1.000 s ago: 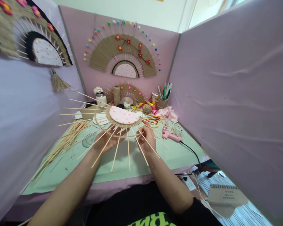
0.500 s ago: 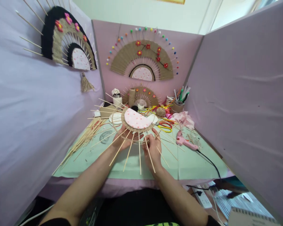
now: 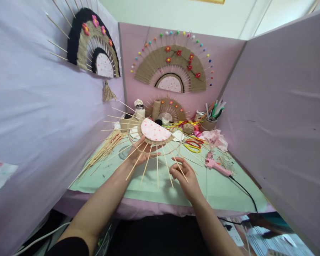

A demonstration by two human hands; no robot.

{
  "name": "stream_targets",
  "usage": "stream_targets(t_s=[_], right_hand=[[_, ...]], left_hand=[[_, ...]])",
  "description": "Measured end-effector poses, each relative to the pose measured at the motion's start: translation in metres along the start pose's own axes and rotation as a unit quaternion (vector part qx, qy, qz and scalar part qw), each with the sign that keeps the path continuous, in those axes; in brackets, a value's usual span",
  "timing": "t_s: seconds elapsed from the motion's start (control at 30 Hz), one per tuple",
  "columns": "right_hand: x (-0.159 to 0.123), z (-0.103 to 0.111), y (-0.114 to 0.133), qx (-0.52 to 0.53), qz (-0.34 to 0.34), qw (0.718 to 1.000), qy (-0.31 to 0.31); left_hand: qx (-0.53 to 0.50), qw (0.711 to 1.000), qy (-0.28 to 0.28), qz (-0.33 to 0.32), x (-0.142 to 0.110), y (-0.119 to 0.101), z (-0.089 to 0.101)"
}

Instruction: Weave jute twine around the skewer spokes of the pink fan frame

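A half-round fan frame [image 3: 155, 130] is held up over the table, its centre covered in pink dotted cloth edged with twine. Thin wooden sticks [image 3: 157, 167] radiate from its curved edge toward me and to the left, and a loop of twine [image 3: 162, 153] runs across them. My left hand [image 3: 142, 152] supports the frame from below, fingers closed under its rim. Just below the sticks on the right, my right hand [image 3: 184, 174] is apart from the cloth centre, its fingers loosely curled. Whether its fingertips pinch the loose twine I cannot make out.
Loose sticks [image 3: 102, 151] lie at the table's left. Scissors [image 3: 193, 145], a pink glue gun [image 3: 218, 167] with a black cord, and crumpled pink cloth [image 3: 215, 138] lie to the right. A twine ball [image 3: 188, 128] and a tool cup [image 3: 208, 123] stand behind. Finished fans [image 3: 173, 65] hang on the walls.
My right hand has come away from the frame's underside, down and to the right. The frame stays in my left hand, tilted slightly differently. The whole view has shifted.
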State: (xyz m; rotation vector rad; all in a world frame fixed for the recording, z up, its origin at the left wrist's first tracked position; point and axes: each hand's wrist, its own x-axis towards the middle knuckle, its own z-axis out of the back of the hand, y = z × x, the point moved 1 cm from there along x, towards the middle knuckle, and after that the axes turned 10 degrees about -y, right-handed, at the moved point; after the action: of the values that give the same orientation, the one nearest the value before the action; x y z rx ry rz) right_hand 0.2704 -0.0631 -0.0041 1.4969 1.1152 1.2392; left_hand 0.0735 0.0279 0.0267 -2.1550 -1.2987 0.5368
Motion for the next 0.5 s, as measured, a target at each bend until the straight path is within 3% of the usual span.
stream_targets(t_s=[0.13,0.27,0.5], right_hand=[[0.001,0.010,0.003,-0.113,0.045,0.993,-0.006],[0.002,0.017,0.002,-0.236,0.112,0.965,-0.010],[-0.012,0.011,0.009,-0.277,0.148,0.948,0.052]], left_hand=[[0.003,1.000,-0.002,0.007,-0.005,-0.007,-0.004],[-0.013,1.000,-0.004,-0.011,-0.005,-0.012,-0.002],[-0.064,0.996,-0.043,-0.033,0.004,-0.015,0.009]])
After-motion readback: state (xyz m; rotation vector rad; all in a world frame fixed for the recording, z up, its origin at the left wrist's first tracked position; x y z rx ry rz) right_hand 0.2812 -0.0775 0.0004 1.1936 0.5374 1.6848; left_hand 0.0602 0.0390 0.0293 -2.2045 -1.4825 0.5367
